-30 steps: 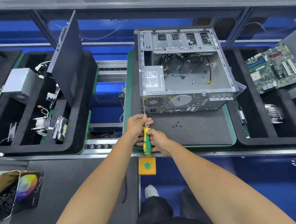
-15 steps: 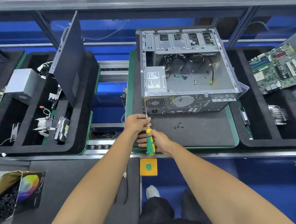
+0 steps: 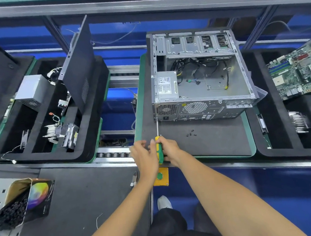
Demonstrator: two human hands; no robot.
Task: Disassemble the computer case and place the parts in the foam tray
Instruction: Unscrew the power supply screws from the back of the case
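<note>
Head view shows the computer case (image 3: 201, 75) lying open-side up at about one o'clock on a dark mat (image 3: 206, 140), its rear panel facing the person. A power supply (image 3: 166, 84) sits in the case's near-left corner, with loose black cables (image 3: 193, 65) behind it. The right hand (image 3: 169, 149) grips the green-and-yellow handle of a screwdriver (image 3: 159, 146), whose shaft runs toward twelve o'clock until its tip meets the lower left corner of the rear panel. The left hand (image 3: 144, 154) is just beside the handle at its nine o'clock, fingers loosely curled and blurred; whether it touches the handle cannot be told. A few small black screws (image 3: 190, 133) lie on the mat at the right hand's two o'clock. At ten o'clock a foam tray (image 3: 91, 150) holds a second power supply, a heatsink and an upright side panel (image 3: 78, 67). At three o'clock another foam tray (image 3: 260, 148) carries a motherboard (image 3: 294, 74).
</note>
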